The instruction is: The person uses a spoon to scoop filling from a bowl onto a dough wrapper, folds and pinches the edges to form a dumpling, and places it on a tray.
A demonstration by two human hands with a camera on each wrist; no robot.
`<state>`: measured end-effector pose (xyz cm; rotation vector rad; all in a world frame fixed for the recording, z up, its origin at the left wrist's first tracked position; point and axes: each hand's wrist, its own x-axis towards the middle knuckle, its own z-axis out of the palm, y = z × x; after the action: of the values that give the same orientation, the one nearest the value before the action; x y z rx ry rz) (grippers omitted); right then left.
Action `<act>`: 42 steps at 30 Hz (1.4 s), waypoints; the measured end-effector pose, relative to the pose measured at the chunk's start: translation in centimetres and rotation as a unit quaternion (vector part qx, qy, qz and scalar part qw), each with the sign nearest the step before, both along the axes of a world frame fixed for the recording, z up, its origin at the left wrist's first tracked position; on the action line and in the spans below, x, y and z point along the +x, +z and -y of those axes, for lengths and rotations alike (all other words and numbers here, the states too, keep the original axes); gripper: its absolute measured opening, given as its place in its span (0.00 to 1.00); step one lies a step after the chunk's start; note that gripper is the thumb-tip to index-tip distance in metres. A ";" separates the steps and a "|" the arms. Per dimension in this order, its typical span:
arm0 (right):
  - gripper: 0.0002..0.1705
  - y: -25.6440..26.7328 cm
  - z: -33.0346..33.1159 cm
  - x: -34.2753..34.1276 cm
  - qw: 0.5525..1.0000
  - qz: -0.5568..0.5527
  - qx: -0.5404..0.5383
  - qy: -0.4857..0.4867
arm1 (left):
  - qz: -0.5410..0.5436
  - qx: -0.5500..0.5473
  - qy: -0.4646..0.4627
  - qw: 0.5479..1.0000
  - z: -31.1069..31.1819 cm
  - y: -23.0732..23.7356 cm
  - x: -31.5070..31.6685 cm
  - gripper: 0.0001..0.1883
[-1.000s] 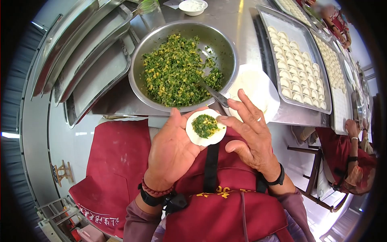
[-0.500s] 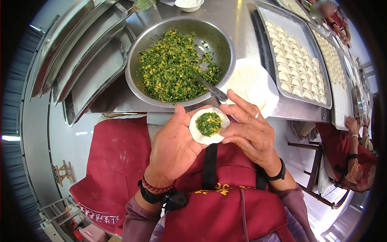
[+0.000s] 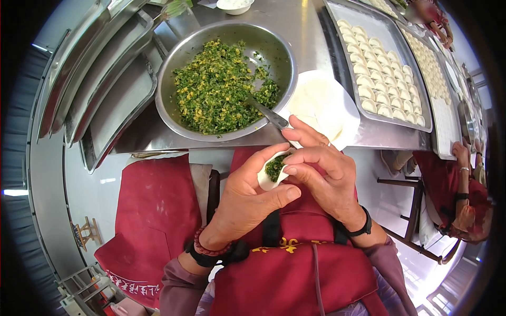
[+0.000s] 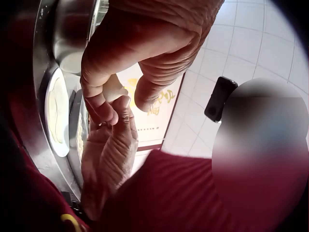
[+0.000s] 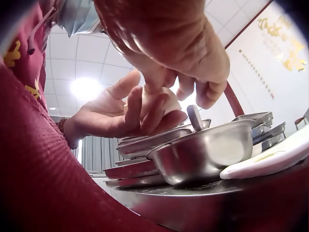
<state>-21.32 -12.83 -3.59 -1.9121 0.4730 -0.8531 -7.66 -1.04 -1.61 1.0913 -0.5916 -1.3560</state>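
A round dumpling wrapper (image 3: 265,180) with chopped green-and-yellow filling (image 3: 274,168) is partly folded up between both hands. The left hand (image 3: 245,192) cups it from beneath, fingers behind and thumb along the near side. With thumb and index finger, the right hand (image 3: 329,176) pinches the wrapper's right edge. In the right wrist view the pale wrapper (image 5: 167,95) shows above the left fingers. Just beyond the hands stands a steel bowl (image 3: 280,57) of the same filling, a spoon (image 3: 272,117) leaning in it.
Right of the bowl, a white plate (image 3: 349,131) holds flat wrappers. A metal tray (image 3: 358,20) with rows of folded dumplings lies farther right. Empty trays (image 3: 122,89) are stacked at left. A small white bowl (image 3: 234,6) stands behind. Another person's hand (image 3: 461,154) shows far right.
The wrapper, lying flat and open on the left palm earlier, is now folded upward around its filling. Left fingers and thumb have curled in; the right thumb and index finger have closed on the edge.
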 end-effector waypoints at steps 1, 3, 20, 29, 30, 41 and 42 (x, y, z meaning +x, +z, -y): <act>0.08 0.0 0.0 0.1 1.000 0.002 0.006 -0.003 | 0.015 -0.007 0.007 1.000 0.1 -0.2 -0.2 0.31; 0.08 -0.1 -0.1 0.2 1.000 0.006 0.016 -0.008 | 0.034 0.001 0.013 0.999 0.0 -0.6 -0.4 0.30; 0.23 -0.7 -0.7 -0.7 0.997 -0.028 0.019 -0.072 | 0.031 -0.131 0.143 0.980 0.2 -2.1 -1.1 0.20; 0.20 0.8 -0.9 -0.4 0.860 0.131 0.486 0.088 | 0.037 -0.174 0.149 0.973 0.5 -2.6 -1.6 0.20; 0.20 0.7 -0.8 -0.4 0.857 0.143 0.488 0.087 | 0.037 -0.173 0.148 0.973 0.5 -2.7 -1.6 0.20; 0.18 -1.2 -1.7 -0.3 0.938 0.140 0.316 0.019 | 0.025 -0.168 0.152 0.974 0.7 -2.9 -1.8 0.22; 0.17 -1.1 -1.6 -0.4 0.949 0.118 0.292 0.013 | 0.028 -0.168 0.152 0.973 0.7 -3.0 -1.8 0.22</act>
<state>-21.69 -11.18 -4.74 -1.2534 0.4874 -0.8005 -9.41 -1.72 -4.58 0.9014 -0.6403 -0.9221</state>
